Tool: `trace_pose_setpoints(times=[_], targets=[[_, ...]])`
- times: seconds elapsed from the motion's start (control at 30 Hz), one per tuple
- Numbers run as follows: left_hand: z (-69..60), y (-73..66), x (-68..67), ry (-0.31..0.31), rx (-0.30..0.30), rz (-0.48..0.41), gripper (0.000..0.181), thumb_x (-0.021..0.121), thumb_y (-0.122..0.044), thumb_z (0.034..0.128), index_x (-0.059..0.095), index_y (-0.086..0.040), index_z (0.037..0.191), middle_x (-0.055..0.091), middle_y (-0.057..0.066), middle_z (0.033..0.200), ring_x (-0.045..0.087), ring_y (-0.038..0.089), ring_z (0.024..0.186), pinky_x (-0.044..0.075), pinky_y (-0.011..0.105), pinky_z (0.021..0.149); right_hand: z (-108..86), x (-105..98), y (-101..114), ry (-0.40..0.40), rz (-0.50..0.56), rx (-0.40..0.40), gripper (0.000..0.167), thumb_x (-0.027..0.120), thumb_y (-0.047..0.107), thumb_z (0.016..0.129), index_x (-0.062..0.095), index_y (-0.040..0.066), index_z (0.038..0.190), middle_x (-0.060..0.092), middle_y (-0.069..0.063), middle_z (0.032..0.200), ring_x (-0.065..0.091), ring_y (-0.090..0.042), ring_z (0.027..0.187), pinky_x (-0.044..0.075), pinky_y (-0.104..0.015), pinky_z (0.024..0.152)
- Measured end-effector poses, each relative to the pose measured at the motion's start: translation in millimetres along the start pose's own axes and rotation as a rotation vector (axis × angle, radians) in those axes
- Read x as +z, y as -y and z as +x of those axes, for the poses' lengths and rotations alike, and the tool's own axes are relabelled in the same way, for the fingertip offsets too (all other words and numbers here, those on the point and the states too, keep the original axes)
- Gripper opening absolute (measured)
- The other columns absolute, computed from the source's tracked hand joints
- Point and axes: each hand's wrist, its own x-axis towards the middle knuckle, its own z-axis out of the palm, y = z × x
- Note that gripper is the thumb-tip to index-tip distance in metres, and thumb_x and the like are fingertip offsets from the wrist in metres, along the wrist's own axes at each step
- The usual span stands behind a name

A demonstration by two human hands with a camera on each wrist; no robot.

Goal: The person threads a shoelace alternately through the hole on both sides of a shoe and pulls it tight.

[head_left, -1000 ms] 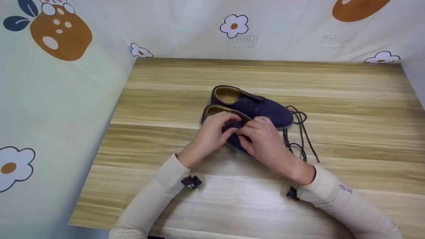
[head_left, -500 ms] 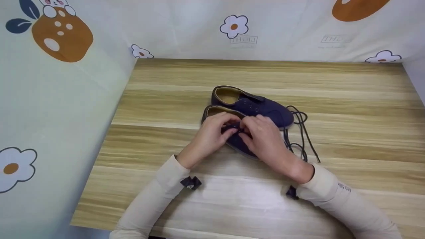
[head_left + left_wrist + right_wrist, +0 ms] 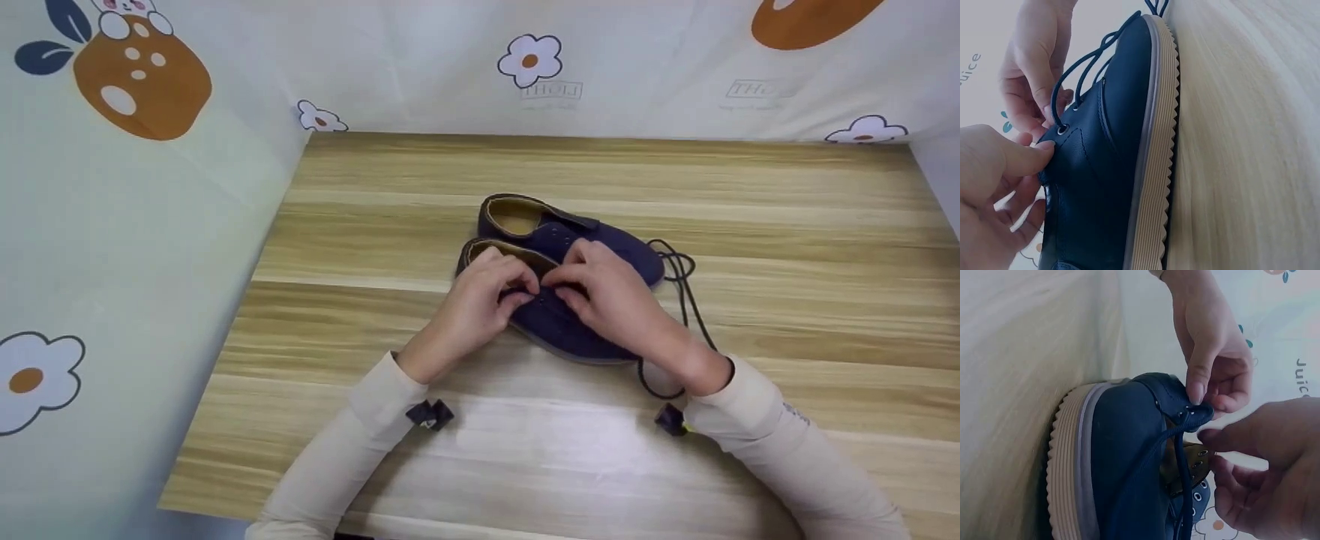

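Observation:
A navy lace-up shoe (image 3: 581, 334) lies nearest the person, alongside its mate (image 3: 630, 251) just beyond. With thumb and fingers, my left hand (image 3: 480, 296) pinches the near eyelet flap (image 3: 1075, 143) of the closer shoe. Across the shoe's opening, my right hand (image 3: 615, 296) has its thumb and a fingertip at the edge of the far eyelet flap (image 3: 1199, 458), pinching it. Whether a lace end is also between those fingertips is hidden. A dark shoelace (image 3: 1067, 70) passes through the near flap's eyelets and runs toward the toe.
Loose dark lace (image 3: 679, 266) trails on the wooden table (image 3: 375, 187) past the toes, partly under the right forearm. Small black pieces (image 3: 430, 414) sit at both sleeve cuffs. A patterned cloth wall (image 3: 420, 67) borders the back and left.
The right hand has moved slightly up and to the right, away from the near flap's eyelets. A lace loop now shows below the toe. The left hand has stayed in place.

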Motion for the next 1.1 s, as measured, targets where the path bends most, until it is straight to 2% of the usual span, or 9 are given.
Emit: trace_pose_setpoints(times=[0.17,0.27,0.4,0.57,0.7,0.83,0.97,1.1], targets=[[-1.7,2.0,0.7,-0.038,0.106,0.063,0.014,0.072,-0.006,0.0858,0.075,-0.015,0.097,0.074,-0.005,0.096,0.059,0.015,0.092,0.049,0.028,0.085,3.7,1,-6,0.061,0.024,-0.059,0.019,0.075,0.009,0.086,0.079,0.017,0.102,0.055,-0.004,0.088,0.048,-0.019,0.081,0.039,-0.029,0.072],[-3.2,3.1,1.2,-0.073,0.155,0.078,0.013,0.072,-0.006,0.0858,0.077,-0.014,0.094,0.074,-0.005,0.093,0.061,0.014,0.089,0.05,0.026,0.083,6.1,0,-9,0.09,0.022,-0.095,0.016,0.076,0.012,0.085,0.08,0.018,0.099,0.055,-0.002,0.086,0.047,-0.017,0.08,0.039,-0.027,0.071],[-3.7,3.1,1.1,-0.094,0.181,0.091,0.01,0.074,-0.007,0.0854,0.078,-0.014,0.092,0.075,-0.004,0.092,0.062,0.013,0.088,0.051,0.025,0.082,9.5,0,-13,0.123,0.028,-0.133,0.011,0.077,0.017,0.085,0.081,0.02,0.095,0.054,0.0,0.085,0.048,-0.013,0.079,0.042,-0.026,0.069],[-3.4,2.4,-0.2,-0.082,0.179,0.105,0.01,0.073,-0.008,0.0858,0.077,-0.014,0.093,0.074,-0.005,0.093,0.062,0.014,0.089,0.051,0.025,0.084,10.6,0,-16,0.126,-0.021,-0.191,0.008,0.075,0.02,0.087,0.079,0.019,0.094,0.053,0.001,0.086,0.048,-0.012,0.076,0.042,-0.026,0.067],[-2.5,2.7,-0.3,-0.065,0.179,0.102,0.009,0.072,-0.008,0.0869,0.076,-0.014,0.092,0.074,-0.004,0.093,0.061,0.014,0.09,0.05,0.025,0.085,10.1,0,-18,0.036,-0.133,-0.257,0.005,0.071,0.019,0.091,0.074,0.016,0.094,0.055,0.0,0.086,0.049,-0.015,0.075,0.044,-0.029,0.066],[-1.9,3.3,0.0,-0.047,0.181,0.096,0.008,0.072,-0.008,0.0874,0.075,-0.013,0.092,0.073,-0.004,0.093,0.06,0.014,0.09,0.05,0.025,0.085,13.7,-5,-19,-0.085,-0.204,-0.268,0.007,0.067,0.018,0.094,0.071,0.012,0.094,0.056,-0.002,0.087,0.05,-0.018,0.073,0.045,-0.03,0.064],[-2.2,3.3,-0.6,-0.039,0.184,0.096,0.009,0.072,-0.007,0.0873,0.075,-0.014,0.093,0.073,-0.004,0.093,0.059,0.015,0.089,0.049,0.026,0.083,21.9,-14,-20,-0.192,-0.199,-0.218,0.009,0.064,0.015,0.096,0.069,0.009,0.096,0.056,-0.006,0.087,0.052,-0.02,0.073,0.045,-0.031,0.063],[-2.4,3.5,-0.6,-0.041,0.185,0.093,0.009,0.071,-0.007,0.0877,0.075,-0.014,0.093,0.073,-0.004,0.093,0.059,0.015,0.089,0.049,0.026,0.083,33.9,-28,-24,-0.323,-0.213,-0.116,0.01,0.063,0.014,0.095,0.068,0.005,0.096,0.056,-0.01,0.086,0.056,-0.024,0.073,0.047,-0.034,0.06]])
